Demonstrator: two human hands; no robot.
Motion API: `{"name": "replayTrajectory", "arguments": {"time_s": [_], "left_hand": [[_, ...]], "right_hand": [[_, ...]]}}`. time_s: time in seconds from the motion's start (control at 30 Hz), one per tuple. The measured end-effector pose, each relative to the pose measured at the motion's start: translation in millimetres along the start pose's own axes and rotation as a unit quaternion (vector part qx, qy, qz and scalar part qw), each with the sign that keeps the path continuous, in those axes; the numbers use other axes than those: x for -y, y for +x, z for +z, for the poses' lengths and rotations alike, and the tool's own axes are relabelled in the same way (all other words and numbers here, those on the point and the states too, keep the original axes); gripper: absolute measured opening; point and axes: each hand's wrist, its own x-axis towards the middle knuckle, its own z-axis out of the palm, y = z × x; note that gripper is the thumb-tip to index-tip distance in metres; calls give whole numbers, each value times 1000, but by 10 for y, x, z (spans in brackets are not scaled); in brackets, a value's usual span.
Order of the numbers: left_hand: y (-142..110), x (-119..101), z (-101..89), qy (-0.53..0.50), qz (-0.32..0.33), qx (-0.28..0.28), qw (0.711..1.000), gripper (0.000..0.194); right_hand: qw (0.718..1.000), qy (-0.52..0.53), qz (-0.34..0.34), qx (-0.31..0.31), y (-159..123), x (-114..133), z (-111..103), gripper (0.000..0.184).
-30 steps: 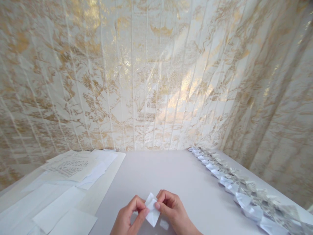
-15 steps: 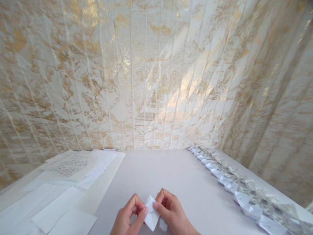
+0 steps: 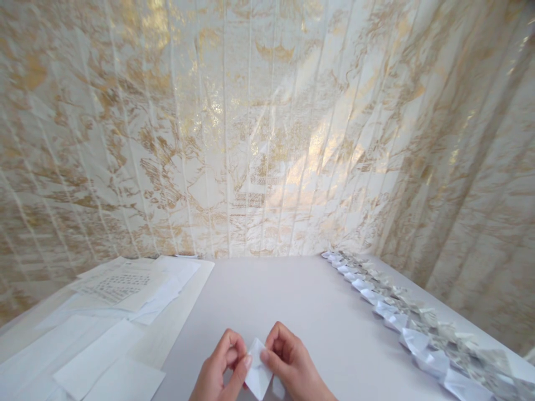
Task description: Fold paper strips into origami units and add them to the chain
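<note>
A small folded piece of white paper (image 3: 256,374) is held just above the white table (image 3: 292,295) at the bottom middle of the head view. My left hand (image 3: 219,370) pinches its left edge between thumb and fingers. My right hand (image 3: 292,367) pinches its right edge, thumb on top and fingers curled. The wrists run off the lower edge of the picture.
Loose white sheets, some printed (image 3: 117,287), lie spread at the left. A long row of several folded paper pieces (image 3: 401,317) runs along the right edge of the table. A cream and gold curtain (image 3: 259,128) hangs behind and to the right.
Both hands and the folded paper have drifted slightly down toward the lower edge; the grip on the paper is unchanged.
</note>
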Motion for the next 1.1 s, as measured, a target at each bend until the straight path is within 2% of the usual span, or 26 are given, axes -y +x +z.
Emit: {"name": "replayTrajectory", "arguments": {"time_s": [0.07, 0.1, 0.17, 0.23, 0.33, 0.43, 0.5, 0.63, 0.77, 0.87, 1.0, 1.1], "left_hand": [[22, 63, -14, 11, 0, 6, 1000, 32], [32, 95, -23, 29, 2, 13, 1000, 29], [48, 151, -37, 90, 19, 20, 996, 18], [56, 178, -44, 178, 55, 20, 982, 10], [61, 154, -46, 297, 99, 27, 949, 24], [76, 93, -42, 364, 100, 76, 923, 20], [95, 63, -32, 400, 102, 87, 907, 15], [140, 34, -3, 453, 92, 54, 885, 15], [175, 6, 21, 465, 67, 44, 881, 17], [197, -9, 41, 473, 59, 47, 878, 18], [208, -10, 83, 493, 54, 39, 868, 19], [199, -18, 113, 509, 54, 32, 858, 20]], "right_hand": [[999, 22, 3, 38, 4, 29, -4, 46], [999, -5, -1, 45, 6, 47, -14, 42], [990, -134, -25, 27, 7, 86, -50, 26], [954, -295, -50, -1, 3, 119, -96, 13], [904, -424, -60, 1, -4, 152, -140, 22], [879, -474, -50, 35, -1, 171, -131, 23], [864, -501, -33, 44, 9, 176, -108, 21], [841, -540, -7, 42, 39, 146, -66, 21], [820, -571, -4, 31, 63, 83, -51, 21], [822, -569, -11, 26, 58, 63, -73, 21], [870, -492, -21, -8, 29, 64, -113, 34], [882, -470, -25, -23, 17, 59, -108, 39]]}}
